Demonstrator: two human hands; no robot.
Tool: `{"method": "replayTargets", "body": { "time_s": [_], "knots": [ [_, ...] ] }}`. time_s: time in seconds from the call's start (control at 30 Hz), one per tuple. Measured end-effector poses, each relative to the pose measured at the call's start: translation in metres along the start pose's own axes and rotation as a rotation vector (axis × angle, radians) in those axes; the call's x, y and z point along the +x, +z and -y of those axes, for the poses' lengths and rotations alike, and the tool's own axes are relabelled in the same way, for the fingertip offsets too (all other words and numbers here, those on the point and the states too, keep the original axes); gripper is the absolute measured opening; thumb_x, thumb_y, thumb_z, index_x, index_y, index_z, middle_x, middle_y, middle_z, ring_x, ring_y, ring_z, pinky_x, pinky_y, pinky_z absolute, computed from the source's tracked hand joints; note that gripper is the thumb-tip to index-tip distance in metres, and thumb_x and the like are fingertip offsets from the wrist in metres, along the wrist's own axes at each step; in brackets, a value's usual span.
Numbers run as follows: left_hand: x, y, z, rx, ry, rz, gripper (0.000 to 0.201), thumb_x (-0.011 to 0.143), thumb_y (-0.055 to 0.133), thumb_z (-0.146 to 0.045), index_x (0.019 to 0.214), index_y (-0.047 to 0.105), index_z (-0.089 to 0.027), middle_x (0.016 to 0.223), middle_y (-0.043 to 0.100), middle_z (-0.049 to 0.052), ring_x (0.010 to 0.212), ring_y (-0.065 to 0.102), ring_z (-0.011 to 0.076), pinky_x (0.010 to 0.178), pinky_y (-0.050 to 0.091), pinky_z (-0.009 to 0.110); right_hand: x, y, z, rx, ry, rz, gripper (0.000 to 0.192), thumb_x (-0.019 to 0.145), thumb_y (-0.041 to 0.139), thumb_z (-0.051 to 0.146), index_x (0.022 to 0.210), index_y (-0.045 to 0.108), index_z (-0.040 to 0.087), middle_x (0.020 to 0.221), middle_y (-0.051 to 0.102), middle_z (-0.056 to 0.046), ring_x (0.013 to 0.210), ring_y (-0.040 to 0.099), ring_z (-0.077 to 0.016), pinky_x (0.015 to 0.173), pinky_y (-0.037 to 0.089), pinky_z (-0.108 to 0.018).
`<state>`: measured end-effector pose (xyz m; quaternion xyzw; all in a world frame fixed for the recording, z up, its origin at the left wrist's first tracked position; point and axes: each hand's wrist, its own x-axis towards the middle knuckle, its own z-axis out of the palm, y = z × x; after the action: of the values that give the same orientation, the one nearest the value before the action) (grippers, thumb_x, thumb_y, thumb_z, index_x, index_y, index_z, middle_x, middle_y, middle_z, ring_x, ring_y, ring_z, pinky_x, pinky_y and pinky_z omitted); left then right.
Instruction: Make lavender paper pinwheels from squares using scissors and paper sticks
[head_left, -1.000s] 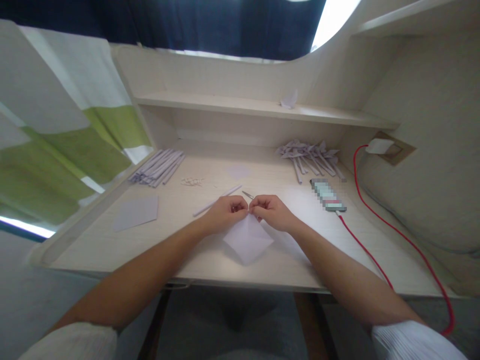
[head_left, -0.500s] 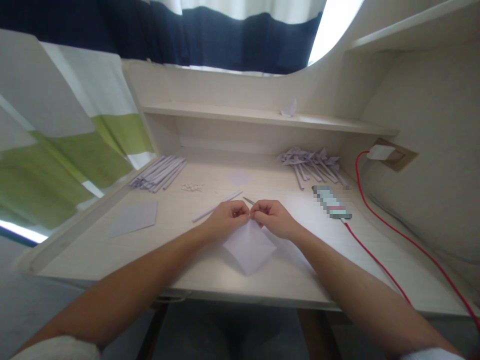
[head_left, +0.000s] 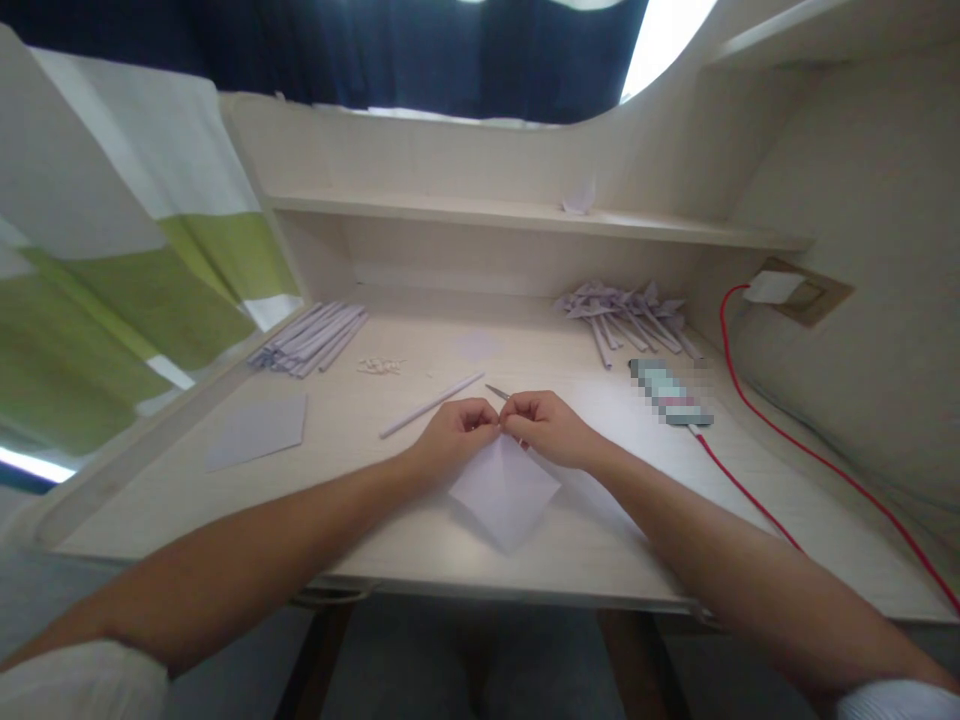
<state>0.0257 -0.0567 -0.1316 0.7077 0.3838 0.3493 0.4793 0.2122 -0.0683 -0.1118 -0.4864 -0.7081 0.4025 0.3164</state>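
Observation:
Between my hands hangs a white square of paper point(head_left: 505, 492), turned so one corner points toward me. My left hand point(head_left: 459, 436) is closed, its thumb and finger pinching the paper's top corner. Right beside it, my right hand point(head_left: 545, 428) pinches the same corner, fingertips nearly touching the left ones. A slim grey pointed tool point(head_left: 496, 391) sticks out behind the right fingers; its other end is hidden, and I cannot tell whether that hand holds it. Just beyond my left hand a rolled paper stick point(head_left: 431, 405) lies slanted on the desk.
Flat paper sheets point(head_left: 262, 432) and a pile of paper sticks point(head_left: 311, 338) lie left, near small pale bits point(head_left: 380, 366). At the back right are paper pinwheels on sticks point(head_left: 626, 312). A phone point(head_left: 670, 392) with a red cable point(head_left: 750, 490) lies right, below a shelf point(head_left: 465, 215).
The camera view has tilted and shifted slightly. Both hands keep their pinch on the paper's corner, and the paper's lower part has swung a little to the right.

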Motion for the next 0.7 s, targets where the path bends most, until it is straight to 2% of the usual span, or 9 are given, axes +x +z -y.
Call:
{"method": "replayTargets", "body": {
  "time_s": [0.2,0.37,0.53,0.7],
  "knots": [
    [-0.005,0.002,0.005,-0.079,-0.023,0.06,0.018,0.081,0.062,-0.032,0.076,0.063,-0.014,0.069,0.061,0.0,0.061,0.052,0.0108,0.053,0.038,0.021,-0.005,-0.001,-0.002,0.059,0.039,0.056,0.01,0.077,0.056,0.019,0.075,0.066,0.016,0.058,0.057,0.002,0.054,0.051,-0.0108,0.05,0.037,-0.022],
    [-0.017,-0.001,-0.003,-0.131,-0.098,0.107,0.019,0.082,0.064,-0.034,0.079,0.063,-0.015,0.067,0.06,0.0,0.057,0.053,0.0109,0.05,0.038,0.021,-0.02,0.002,0.005,0.168,0.045,0.064,0.007,0.08,0.059,0.021,0.078,0.065,0.017,0.061,0.057,0.002,0.054,0.051,-0.0103,0.051,0.038,-0.022],
    [-0.023,-0.006,-0.014,0.001,-0.007,0.08,0.018,0.083,0.062,-0.033,0.079,0.065,-0.015,0.073,0.063,0.001,0.065,0.057,0.0124,0.053,0.041,0.022,-0.026,-0.002,0.012,0.184,-0.013,0.08,0.007,0.081,0.06,0.02,0.08,0.067,0.017,0.065,0.058,0.002,0.058,0.051,-0.0103,0.053,0.039,-0.022],
    [-0.022,-0.005,-0.017,0.058,0.026,0.078,0.014,0.083,0.059,-0.027,0.079,0.064,-0.015,0.073,0.063,0.001,0.065,0.057,0.0124,0.055,0.042,0.022,-0.026,-0.002,0.01,0.122,-0.023,0.061,0.008,0.082,0.06,0.021,0.081,0.067,0.017,0.066,0.058,0.002,0.059,0.05,-0.0103,0.053,0.038,-0.022]
  ]
}}
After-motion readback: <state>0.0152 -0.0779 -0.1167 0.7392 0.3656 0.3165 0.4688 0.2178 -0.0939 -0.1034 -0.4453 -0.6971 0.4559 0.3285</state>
